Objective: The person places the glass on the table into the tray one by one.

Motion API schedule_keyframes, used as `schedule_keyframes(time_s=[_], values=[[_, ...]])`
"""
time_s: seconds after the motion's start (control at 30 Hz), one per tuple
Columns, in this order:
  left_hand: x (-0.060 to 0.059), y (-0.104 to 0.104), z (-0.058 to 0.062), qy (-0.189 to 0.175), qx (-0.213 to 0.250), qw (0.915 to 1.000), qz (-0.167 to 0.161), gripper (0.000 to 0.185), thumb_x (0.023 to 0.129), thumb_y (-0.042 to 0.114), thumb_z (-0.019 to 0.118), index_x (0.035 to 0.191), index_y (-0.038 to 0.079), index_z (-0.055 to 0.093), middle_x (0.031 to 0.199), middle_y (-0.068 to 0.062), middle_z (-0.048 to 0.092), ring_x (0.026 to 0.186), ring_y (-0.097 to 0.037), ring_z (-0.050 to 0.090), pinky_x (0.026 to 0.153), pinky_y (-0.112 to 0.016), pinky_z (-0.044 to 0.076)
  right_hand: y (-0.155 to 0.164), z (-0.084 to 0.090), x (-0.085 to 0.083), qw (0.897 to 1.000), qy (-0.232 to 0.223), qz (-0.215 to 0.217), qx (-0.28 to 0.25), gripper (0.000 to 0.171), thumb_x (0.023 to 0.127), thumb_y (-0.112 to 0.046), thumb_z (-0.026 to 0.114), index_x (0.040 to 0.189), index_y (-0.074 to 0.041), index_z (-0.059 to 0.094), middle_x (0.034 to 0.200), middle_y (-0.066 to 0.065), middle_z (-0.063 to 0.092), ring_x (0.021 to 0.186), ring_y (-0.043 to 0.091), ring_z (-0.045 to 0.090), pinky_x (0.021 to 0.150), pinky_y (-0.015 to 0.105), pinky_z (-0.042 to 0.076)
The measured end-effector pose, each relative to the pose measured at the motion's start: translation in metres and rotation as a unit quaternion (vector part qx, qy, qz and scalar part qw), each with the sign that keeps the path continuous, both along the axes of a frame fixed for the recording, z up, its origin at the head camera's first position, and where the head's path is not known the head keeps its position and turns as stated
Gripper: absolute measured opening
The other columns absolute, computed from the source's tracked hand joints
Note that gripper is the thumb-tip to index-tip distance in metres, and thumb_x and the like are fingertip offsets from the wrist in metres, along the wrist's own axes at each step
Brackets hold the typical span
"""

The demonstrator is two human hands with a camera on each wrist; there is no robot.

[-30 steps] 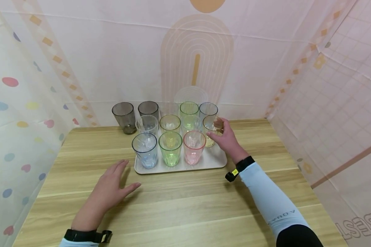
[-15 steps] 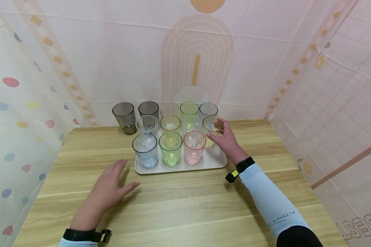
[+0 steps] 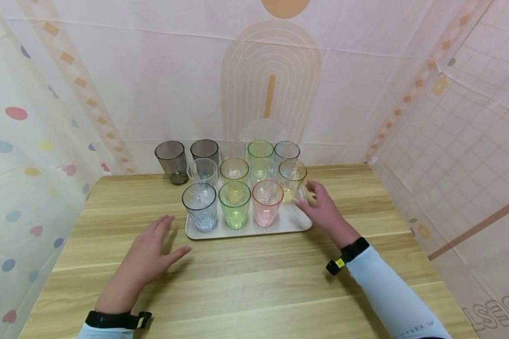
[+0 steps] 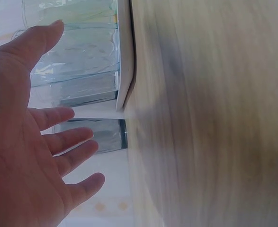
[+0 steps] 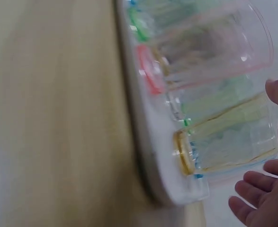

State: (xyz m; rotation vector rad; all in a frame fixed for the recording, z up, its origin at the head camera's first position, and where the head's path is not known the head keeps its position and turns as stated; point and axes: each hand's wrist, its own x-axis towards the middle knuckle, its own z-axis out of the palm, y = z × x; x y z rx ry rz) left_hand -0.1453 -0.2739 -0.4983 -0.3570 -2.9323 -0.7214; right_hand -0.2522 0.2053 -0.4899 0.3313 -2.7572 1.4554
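Observation:
A white tray (image 3: 294,220) bears rows of upright tinted glasses. In its front row stand a blue glass (image 3: 200,209), a green glass (image 3: 235,207) and a pink glass (image 3: 267,205). A yellow glass (image 3: 291,181) stands at the right end of the middle row. My right hand (image 3: 326,209) is just right of that glass, thumb and fingers spread with nothing between them; in the right wrist view the yellow glass (image 5: 233,135) stands beside the fingers. My left hand (image 3: 146,254) hovers over the table left of the tray, fingers spread and holding nothing.
A dark grey glass (image 3: 171,162) stands on the wooden table (image 3: 237,292) left of the tray. Another grey glass (image 3: 203,149), a light green glass (image 3: 260,149) and a bluish glass (image 3: 286,149) form the back row, close to the hanging cloth (image 3: 152,84).
My right hand has let go of the yellow glass and drawn back to the right and toward me. The glass stays on the tray. My left hand has barely moved.

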Motion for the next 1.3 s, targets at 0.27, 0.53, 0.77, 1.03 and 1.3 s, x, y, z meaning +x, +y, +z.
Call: schedule_keyframes(time_s=[0.27, 0.53, 0.77, 1.03, 1.3], values=[[-0.002, -0.001, 0.001, 0.008, -0.002, 1.0, -0.004, 0.099, 0.094, 0.053, 0.087, 0.16, -0.009, 0.045, 0.162, -0.037, 0.045, 0.145, -0.061, 0.045, 0.117, -0.078, 0.038, 0.015, -0.012, 0.051, 0.981, 0.071, 0.052, 0.17, 0.087, 0.105, -0.044, 0.076, 0.166, 0.005, 0.039, 0.169, 0.026, 0.043, 0.158, 0.045, 0.039, 0.13, 0.063, 0.034], [-0.002, -0.003, 0.0, 0.006, 0.001, 1.0, -0.004, 0.1, 0.094, 0.055, 0.086, 0.16, -0.008, 0.045, 0.162, -0.037, 0.045, 0.146, -0.06, 0.044, 0.117, -0.079, 0.038, 0.016, -0.018, 0.081, 0.969, 0.089, 0.057, 0.225, 0.093, 0.103, -0.051, 0.077, 0.17, 0.0, 0.036, 0.171, 0.026, 0.04, 0.157, 0.047, 0.039, 0.128, 0.066, 0.036], [-0.001, -0.004, 0.001, -0.004, -0.002, 1.0, -0.001, 0.101, 0.095, 0.057, 0.085, 0.161, -0.007, 0.043, 0.164, -0.036, 0.043, 0.147, -0.061, 0.043, 0.118, -0.079, 0.036, 0.017, -0.022, 0.089, 0.967, 0.09, 0.049, 0.234, 0.095, 0.103, -0.053, 0.077, 0.17, -0.001, 0.036, 0.171, 0.024, 0.041, 0.157, 0.046, 0.04, 0.127, 0.066, 0.037], [-0.001, -0.003, 0.0, -0.003, 0.0, 1.0, -0.001, 0.099, 0.095, 0.054, 0.085, 0.161, -0.007, 0.044, 0.163, -0.036, 0.044, 0.147, -0.06, 0.044, 0.118, -0.078, 0.037, 0.019, -0.025, 0.089, 0.967, 0.087, 0.042, 0.236, 0.095, 0.103, -0.053, 0.077, 0.171, -0.002, 0.035, 0.171, 0.025, 0.041, 0.156, 0.047, 0.041, 0.127, 0.066, 0.037], [-0.02, -0.018, -0.001, -0.058, 0.076, 0.9949, 0.034, 0.08, 0.108, 0.048, 0.071, 0.161, -0.006, 0.045, 0.161, -0.036, 0.046, 0.147, -0.06, 0.044, 0.118, -0.078, 0.037, 0.019, -0.025, 0.09, 0.971, 0.064, 0.041, 0.226, 0.096, 0.103, -0.058, 0.075, 0.172, -0.005, 0.034, 0.173, 0.023, 0.039, 0.158, 0.044, 0.039, 0.128, 0.064, 0.036]])
